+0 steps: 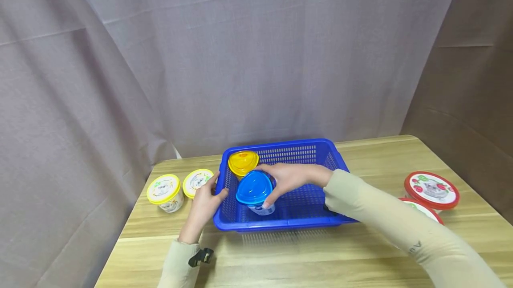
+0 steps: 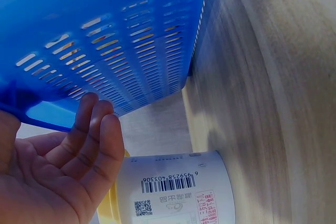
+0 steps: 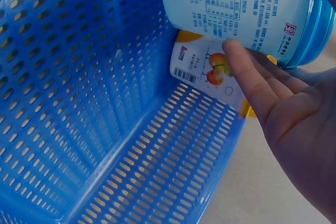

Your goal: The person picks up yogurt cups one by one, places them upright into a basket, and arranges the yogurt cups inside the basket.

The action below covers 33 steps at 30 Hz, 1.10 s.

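Inside the blue plastic basket (image 1: pixel 280 224), my right hand (image 1: pixel 288 177) grips a blue-lidded tub (image 1: pixel 254 188) between thumb and fingers. The right wrist view shows this tub (image 3: pixel 236 9) raised off the basket floor (image 3: pixel 157 166) and tilted, with printed text on its pale side. Behind it a yellow-lidded tub (image 1: pixel 243 161) stands in the basket's back left corner, its fruit-printed side (image 3: pixel 205 66) partly covered. My left hand (image 1: pixel 203 205) holds the basket's left rim, thumb over the edge and fingers along the slotted outer wall (image 2: pixel 121 51).
Two white tubs with yellow lids, one nearer (image 1: pixel 164 191) and one beside my left hand (image 1: pixel 196 181), stand left of the basket. Two red-lidded tubs (image 1: pixel 432 188) stand at the right, one partly behind my right sleeve. Grey curtain (image 1: pixel 256 56) hangs behind the wooden table (image 1: pixel 272 265).
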Available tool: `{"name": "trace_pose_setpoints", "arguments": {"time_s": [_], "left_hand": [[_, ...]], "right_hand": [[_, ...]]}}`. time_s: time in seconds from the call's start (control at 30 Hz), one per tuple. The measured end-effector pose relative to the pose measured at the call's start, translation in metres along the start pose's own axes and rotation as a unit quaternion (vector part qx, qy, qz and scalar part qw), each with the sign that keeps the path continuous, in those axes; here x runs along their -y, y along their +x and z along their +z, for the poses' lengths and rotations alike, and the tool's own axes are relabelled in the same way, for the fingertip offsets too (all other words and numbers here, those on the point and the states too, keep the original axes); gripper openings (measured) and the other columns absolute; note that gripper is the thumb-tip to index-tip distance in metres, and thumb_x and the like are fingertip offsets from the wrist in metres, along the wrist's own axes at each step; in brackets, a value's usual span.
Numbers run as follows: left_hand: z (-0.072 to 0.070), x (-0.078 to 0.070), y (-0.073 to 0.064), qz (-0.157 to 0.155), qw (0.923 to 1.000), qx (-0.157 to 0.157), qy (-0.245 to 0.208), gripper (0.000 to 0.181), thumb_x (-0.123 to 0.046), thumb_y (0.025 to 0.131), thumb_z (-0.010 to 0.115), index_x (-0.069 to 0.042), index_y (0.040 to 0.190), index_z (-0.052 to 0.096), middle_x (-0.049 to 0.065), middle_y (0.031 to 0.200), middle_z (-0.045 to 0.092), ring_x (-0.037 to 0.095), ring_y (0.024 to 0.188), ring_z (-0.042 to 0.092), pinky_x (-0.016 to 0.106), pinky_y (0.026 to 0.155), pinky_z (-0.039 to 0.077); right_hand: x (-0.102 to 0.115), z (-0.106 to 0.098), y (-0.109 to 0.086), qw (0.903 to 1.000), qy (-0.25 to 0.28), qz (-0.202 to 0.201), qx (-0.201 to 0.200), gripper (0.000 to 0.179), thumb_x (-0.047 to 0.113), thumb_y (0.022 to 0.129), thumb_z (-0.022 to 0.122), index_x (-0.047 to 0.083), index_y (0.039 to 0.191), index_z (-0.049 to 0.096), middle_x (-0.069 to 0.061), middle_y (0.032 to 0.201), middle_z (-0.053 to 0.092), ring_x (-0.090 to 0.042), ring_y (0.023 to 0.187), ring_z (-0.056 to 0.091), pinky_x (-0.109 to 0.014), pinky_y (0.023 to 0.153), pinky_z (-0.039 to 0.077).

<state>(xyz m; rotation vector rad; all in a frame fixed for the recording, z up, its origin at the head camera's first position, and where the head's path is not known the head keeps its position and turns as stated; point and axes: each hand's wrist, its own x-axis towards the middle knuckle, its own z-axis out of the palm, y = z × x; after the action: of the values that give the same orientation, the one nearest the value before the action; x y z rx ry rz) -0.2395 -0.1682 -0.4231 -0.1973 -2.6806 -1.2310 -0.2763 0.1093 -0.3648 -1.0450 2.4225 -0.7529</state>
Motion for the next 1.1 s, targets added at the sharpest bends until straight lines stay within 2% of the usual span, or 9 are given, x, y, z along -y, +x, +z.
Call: {"name": "trace_pose_setpoints", "arguments": {"time_s": [0.23, 0.6, 0.8, 1.1], "left_hand": [[0.000, -0.001, -0.001, 0.002, 1.0000, 0.004, -0.003, 0.062, -0.016, 0.089, 0.069, 0.003, 0.146, 0.050, 0.014, 0.100, 0.072, 0.021, 0.084, 0.067, 0.042, 0.080, 0.056], [0.003, -0.001, -0.001, 0.006, 0.9999, 0.006, -0.011, 0.062, -0.015, 0.089, 0.069, 0.003, 0.145, 0.050, 0.016, 0.101, 0.072, 0.023, 0.085, 0.068, 0.043, 0.080, 0.057], [0.003, -0.001, -0.001, 0.007, 0.9999, 0.006, -0.008, 0.062, -0.016, 0.090, 0.069, 0.004, 0.145, 0.050, 0.016, 0.102, 0.072, 0.023, 0.085, 0.068, 0.044, 0.080, 0.057], [0.003, -0.001, -0.001, 0.002, 0.9999, 0.013, -0.002, 0.061, -0.017, 0.092, 0.069, 0.003, 0.146, 0.049, 0.019, 0.107, 0.071, 0.026, 0.090, 0.069, 0.047, 0.085, 0.056]], "right_hand": [[0.001, 0.007, 0.006, 0.9998, 0.014, -0.006, 0.016, 0.109, 0.050, 0.077, 0.085, 0.008, 0.158, 0.025, -0.003, 0.141, 0.055, -0.016, 0.125, 0.054, -0.039, 0.107, 0.044], [0.000, 0.013, 0.009, 0.9988, 0.025, 0.014, 0.039, 0.110, 0.047, 0.076, 0.087, 0.016, 0.160, 0.023, 0.001, 0.148, 0.049, -0.013, 0.130, 0.048, -0.038, 0.111, 0.038], [-0.001, 0.014, 0.011, 0.9980, 0.026, 0.020, 0.054, 0.108, 0.046, 0.078, 0.086, 0.024, 0.161, 0.020, -0.002, 0.150, 0.045, -0.016, 0.128, 0.050, -0.037, 0.106, 0.042], [0.001, 0.014, 0.016, 0.9978, 0.030, -0.005, 0.059, 0.104, 0.041, 0.080, 0.085, 0.021, 0.161, 0.023, -0.007, 0.150, 0.045, -0.021, 0.123, 0.054, -0.042, 0.106, 0.044]]}}
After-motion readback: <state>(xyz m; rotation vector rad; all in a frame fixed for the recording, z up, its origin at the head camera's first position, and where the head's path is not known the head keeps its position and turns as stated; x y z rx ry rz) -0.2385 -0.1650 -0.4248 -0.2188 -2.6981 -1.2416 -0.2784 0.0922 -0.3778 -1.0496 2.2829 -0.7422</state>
